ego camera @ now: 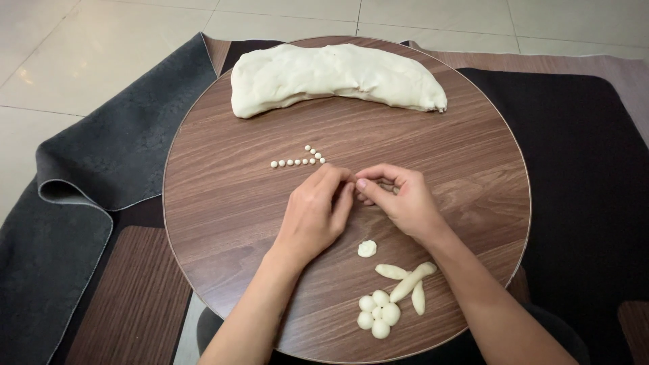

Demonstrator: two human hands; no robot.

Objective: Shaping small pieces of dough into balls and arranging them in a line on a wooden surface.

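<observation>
My left hand point(316, 211) and my right hand point(399, 198) meet at their fingertips over the middle of a round wooden table point(223, 203). The fingers pinch together; whatever is between them is hidden. Just beyond the fingertips lies a row of several tiny white dough balls point(297, 159) with a short branch. A long thick lump of white dough point(331, 76) lies at the far side of the table.
Near the front edge sit a small flat dough disc point(367, 249), three dough sticks point(409, 280) and a cluster of several dough balls point(378, 313). A dark grey rug point(115, 142) with a folded edge lies left, on a tiled floor point(61, 47).
</observation>
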